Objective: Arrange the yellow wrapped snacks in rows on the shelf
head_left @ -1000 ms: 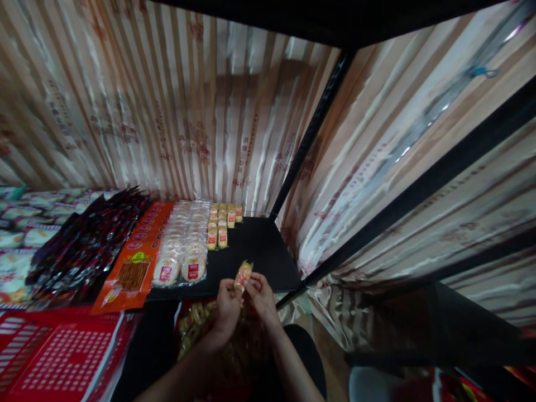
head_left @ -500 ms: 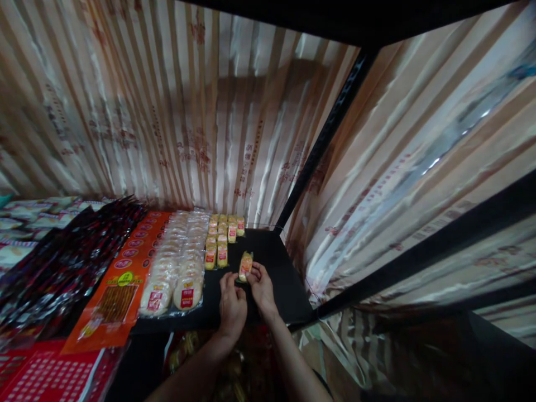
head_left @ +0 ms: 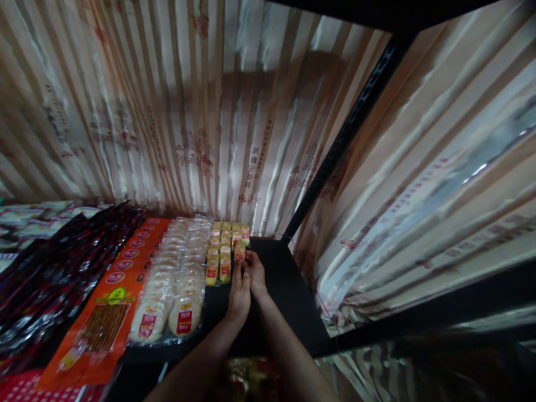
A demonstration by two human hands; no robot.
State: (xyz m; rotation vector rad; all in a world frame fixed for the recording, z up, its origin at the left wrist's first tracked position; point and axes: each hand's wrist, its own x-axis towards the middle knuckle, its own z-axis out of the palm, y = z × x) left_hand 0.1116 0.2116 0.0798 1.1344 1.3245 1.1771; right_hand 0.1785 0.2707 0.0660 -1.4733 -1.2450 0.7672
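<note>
A small yellow packet is pinched between the left hand and the right hand, pressed together; it is held just right of the yellow packet rows on the black shelf. Round cake packs are laid left of those rows.

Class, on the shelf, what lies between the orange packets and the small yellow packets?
Two rows of round pale cakes in clear wrappers lie between the orange packets and the small yellow packets, as the head view shows.
</note>
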